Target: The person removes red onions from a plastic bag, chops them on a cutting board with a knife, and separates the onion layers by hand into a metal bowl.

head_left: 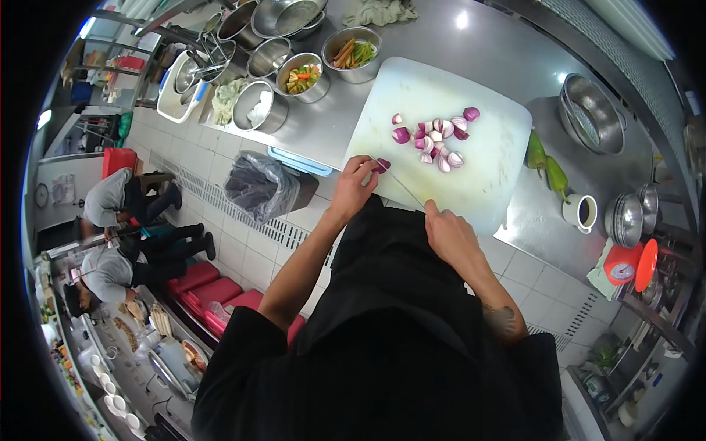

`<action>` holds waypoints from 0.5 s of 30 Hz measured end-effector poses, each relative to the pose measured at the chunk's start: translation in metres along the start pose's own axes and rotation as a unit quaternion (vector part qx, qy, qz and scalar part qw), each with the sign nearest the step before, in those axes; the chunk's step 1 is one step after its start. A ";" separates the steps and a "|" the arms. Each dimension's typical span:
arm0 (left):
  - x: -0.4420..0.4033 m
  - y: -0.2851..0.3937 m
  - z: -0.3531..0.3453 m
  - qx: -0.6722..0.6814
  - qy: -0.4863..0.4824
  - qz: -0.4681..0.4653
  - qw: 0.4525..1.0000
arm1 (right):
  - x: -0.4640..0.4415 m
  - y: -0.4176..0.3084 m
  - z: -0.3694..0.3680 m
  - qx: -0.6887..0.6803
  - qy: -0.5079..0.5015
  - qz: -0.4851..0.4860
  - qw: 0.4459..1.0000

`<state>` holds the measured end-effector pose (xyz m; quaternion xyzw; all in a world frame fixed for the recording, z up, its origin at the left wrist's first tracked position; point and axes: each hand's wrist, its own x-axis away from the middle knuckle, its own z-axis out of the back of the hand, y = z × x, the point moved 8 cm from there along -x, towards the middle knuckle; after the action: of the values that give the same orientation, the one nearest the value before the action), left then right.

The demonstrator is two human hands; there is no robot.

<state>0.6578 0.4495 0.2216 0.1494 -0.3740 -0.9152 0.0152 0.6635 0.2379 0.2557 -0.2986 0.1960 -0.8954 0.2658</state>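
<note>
Pinching the onion piece (382, 166) on the cutting board (507, 169) with the left hand (354, 189), apparently to steady it. Gripping the knife (404, 188) in the curled right hand (451, 235). Having cut onions (435, 134) beyond the left hand, likely to leave slicing room.

Left hand (357, 184) on red onion (381, 166), right hand (448, 231) gripping knife (406, 187)

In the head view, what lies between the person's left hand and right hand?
A knife: held in the right hand, its thin blade crosses to the red onion piece at the left hand's fingertips. The head view shows this.
</note>
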 end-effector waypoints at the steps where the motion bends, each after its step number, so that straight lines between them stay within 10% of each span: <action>1: 0.000 0.001 -0.001 -0.002 0.005 -0.009 1.000 | -0.001 0.000 0.002 0.002 0.000 0.001 1.000; 15: -0.001 -0.005 -0.003 0.004 0.033 -0.006 0.999 | 0.003 -0.015 0.005 0.030 -0.021 0.010 0.999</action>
<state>0.6604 0.4514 0.2163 0.1820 -0.3758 -0.9084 0.0211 0.6589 0.2468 0.2683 -0.3069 0.1668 -0.8919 0.2873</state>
